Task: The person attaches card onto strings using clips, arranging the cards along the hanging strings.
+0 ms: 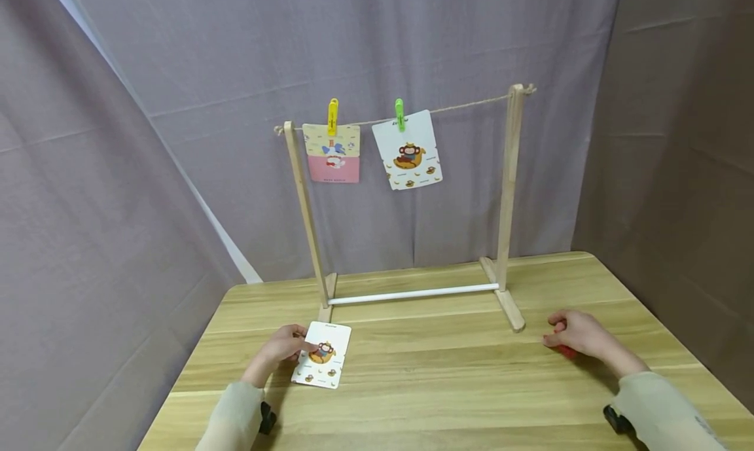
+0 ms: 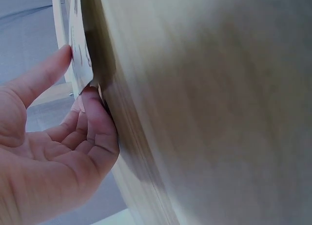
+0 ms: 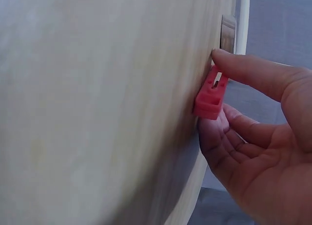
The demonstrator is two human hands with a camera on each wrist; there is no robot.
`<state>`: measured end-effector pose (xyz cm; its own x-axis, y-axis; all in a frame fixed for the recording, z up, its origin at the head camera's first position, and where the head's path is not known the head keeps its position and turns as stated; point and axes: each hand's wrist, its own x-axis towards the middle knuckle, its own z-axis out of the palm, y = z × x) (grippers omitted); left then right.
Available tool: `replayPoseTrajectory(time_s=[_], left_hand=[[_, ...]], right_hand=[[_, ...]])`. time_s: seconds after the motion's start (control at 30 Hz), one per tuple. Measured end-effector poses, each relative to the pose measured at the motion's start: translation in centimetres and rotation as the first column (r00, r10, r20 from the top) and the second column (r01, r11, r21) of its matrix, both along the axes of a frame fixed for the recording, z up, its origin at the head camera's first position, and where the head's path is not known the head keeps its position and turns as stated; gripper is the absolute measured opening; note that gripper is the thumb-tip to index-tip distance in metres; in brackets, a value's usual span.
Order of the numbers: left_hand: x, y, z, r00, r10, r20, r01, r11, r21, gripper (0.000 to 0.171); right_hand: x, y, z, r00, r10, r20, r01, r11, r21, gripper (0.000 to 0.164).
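Note:
On the left of the table, my left hand (image 1: 284, 346) pinches a white card (image 1: 321, 374) printed with a monkey on a banana. The thumb lies on its printed face and the fingers are behind its edge; in the left wrist view the card (image 2: 79, 54) is edge-on, tilted off the wood. At the right, my right hand (image 1: 583, 335) has thumb and curled fingers about a red clothespin (image 3: 210, 96), which lies at the tabletop. From the head view, the fingers partly cover that clothespin.
A wooden stand (image 1: 506, 196) with a string (image 1: 471, 104) and a white bottom bar (image 1: 412, 294) stands at the table's back. A yellow clothespin (image 1: 332, 117) holds a pink-and-yellow card (image 1: 336, 171); a green clothespin (image 1: 400, 115) holds another monkey card (image 1: 408, 176). Curtains surround the table (image 1: 436, 385).

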<state>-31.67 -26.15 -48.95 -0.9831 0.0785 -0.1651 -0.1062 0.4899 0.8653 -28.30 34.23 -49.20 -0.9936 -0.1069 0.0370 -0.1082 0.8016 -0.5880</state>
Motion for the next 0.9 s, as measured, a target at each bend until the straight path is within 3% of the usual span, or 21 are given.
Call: replayPoseTrajectory(time_s=[0.3, 0.5, 0.9], left_hand=[[0.1, 0.1, 0.1, 1.0, 0.015, -0.018, -0.015, 1.0, 0.001, 0.033], [0.4, 0.0, 0.1, 0.999, 0.017, -0.033, -0.017, 1.0, 0.006, 0.035], [0.4, -0.6, 0.2, 0.998, -0.001, -0.06, 0.005, 0.998, 0.063, 0.041]], right_hand=[[-0.1, 0.2, 0.8, 1.0, 0.012, 0.015, -0.013, 0.998, 0.054, 0.055], [0.3, 0.5, 1.3, 0.999, 0.007, 0.037, -0.008, 1.0, 0.014, 0.048], [0.6, 1.6, 3.0, 0.995, -0.015, -0.101, 0.021, 0.998, 0.058, 0.043]])
